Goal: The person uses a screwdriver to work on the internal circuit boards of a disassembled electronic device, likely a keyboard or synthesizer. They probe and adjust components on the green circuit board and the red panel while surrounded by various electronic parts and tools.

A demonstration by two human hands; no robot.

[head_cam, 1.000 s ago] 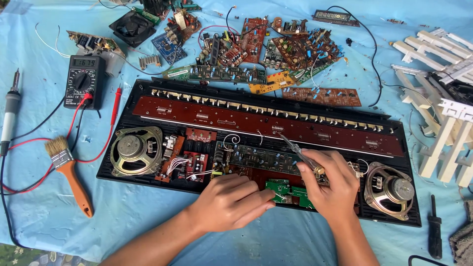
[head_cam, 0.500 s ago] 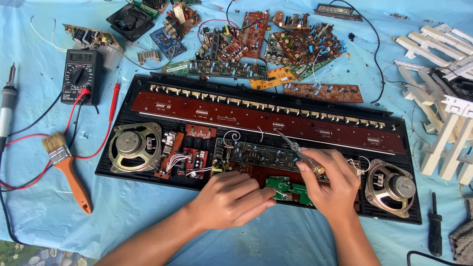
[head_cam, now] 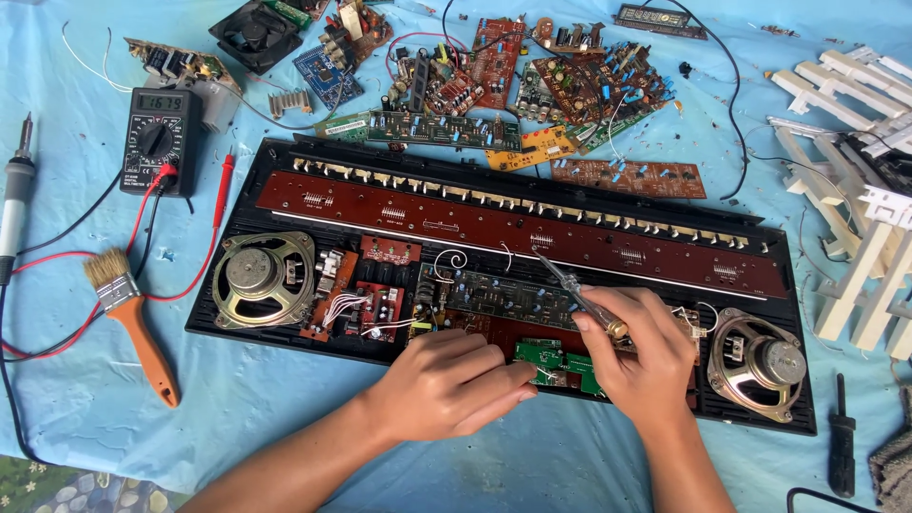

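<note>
Screwdriver (head_cam: 581, 296) with a clear handle and thin metal shaft sits in the right hand (head_cam: 644, 359), whose fingers are curled closed around the handle; the tip slants up and left onto the long grey circuit board (head_cam: 503, 293) near the centre of the frame. Just below, the left hand (head_cam: 446, 382) lies palm down with fingers loosely bent, holding nothing, its fingertips touching the small green board (head_cam: 560, 366) at the lower edge of the case. Both boards sit inside a long black keyboard case (head_cam: 285, 161) that fills the middle of the frame, with a brown strip board (head_cam: 513, 223) along its upper part and a round speaker at each end (left one (head_cam: 262, 278), right one (head_cam: 768, 363)). Loose circuit boards (head_cam: 570, 85) are scattered along the top. At upper left lies a black multimeter (head_cam: 158, 139) with red leads; at far left a soldering iron (head_cam: 13, 204) and an orange-handled brush (head_cam: 133, 318). White keys (head_cam: 855, 275) are piled at right. Everything rests on a blue sheet (head_cam: 285, 418).
</note>
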